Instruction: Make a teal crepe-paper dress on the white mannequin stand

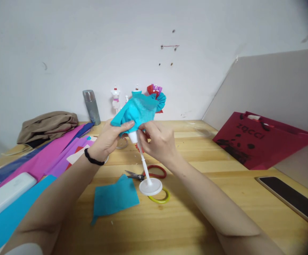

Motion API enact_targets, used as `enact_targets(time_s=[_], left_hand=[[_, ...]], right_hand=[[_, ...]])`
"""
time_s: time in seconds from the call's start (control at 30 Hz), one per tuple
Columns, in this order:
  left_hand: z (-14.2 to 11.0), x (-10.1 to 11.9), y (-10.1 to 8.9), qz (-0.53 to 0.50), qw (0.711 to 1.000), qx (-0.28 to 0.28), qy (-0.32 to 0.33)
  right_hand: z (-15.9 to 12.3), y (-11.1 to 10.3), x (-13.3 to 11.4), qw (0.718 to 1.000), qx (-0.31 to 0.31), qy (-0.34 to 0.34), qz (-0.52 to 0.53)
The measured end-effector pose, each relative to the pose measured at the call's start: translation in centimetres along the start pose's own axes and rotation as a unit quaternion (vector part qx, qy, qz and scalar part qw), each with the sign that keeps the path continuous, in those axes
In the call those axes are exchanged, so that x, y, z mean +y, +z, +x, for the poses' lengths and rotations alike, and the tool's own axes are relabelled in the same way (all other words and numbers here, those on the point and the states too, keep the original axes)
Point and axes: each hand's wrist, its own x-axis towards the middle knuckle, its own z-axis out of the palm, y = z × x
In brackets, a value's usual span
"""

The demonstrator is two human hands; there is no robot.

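Two grips: left hand point(110, 140) and right hand point(157, 140), on blue cloth point(140, 110)
Stand point(150, 186): upper part hidden, draped
Phone point(289, 198): cropped, near table's point(185, 219) right edge

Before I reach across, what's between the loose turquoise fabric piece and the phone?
In the head view, a red scissors handle, a yellow handle, the round white stand base and your right forearm come between the turquoise fabric piece and phone.
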Motion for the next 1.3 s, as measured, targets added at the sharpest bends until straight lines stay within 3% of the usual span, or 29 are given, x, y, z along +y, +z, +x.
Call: enact_targets(time_s=[0.13,0.23,0.3,0.37,0.47,0.53,0.67,0.77,1.3], left_hand=[[0.2,-0.1,-0.2,-0.004,1.0,-0.001,0.011],[0.2,0.0,-0.3,-0.002,1.0,-0.005,0.018],[0.2,0.1,-0.3,0.003,1.0,-0.013,0.018],[0.2,0.2,-0.4,0.007,0.999,-0.026,0.018],[0.4,0.2,-0.6,-0.004,0.999,-0.037,0.02],[0.4,0.2,-0.7,-0.014,0.999,-0.045,0.02],[0.3,0.1,-0.6,-0.015,0.998,-0.062,0.014],[0.0,0.2,-0.5,-0.017,0.997,-0.076,0.012],[0.0,-0.1,-0.4,-0.027,0.992,-0.123,0.01]], right_hand=[[-0.1,0.3,0.2,0.999,0.014,-0.017,-0.028],[-0.1,0.3,0.3,1.0,0.003,-0.011,0.008],[-0.1,0.1,0.4,0.997,0.002,0.016,0.069],[0.1,-0.2,0.6,0.985,0.03,0.092,0.14],[0.6,-0.4,1.2,0.928,0.09,0.252,0.259],[1.0,-0.4,1.7,0.87,0.079,0.327,0.36],[1.3,0.2,2.2,0.763,-0.025,0.389,0.516],[1.3,0.4,2.1,0.725,-0.027,0.409,0.553],[0.7,2.1,2.1,0.669,-0.008,0.404,0.624]])
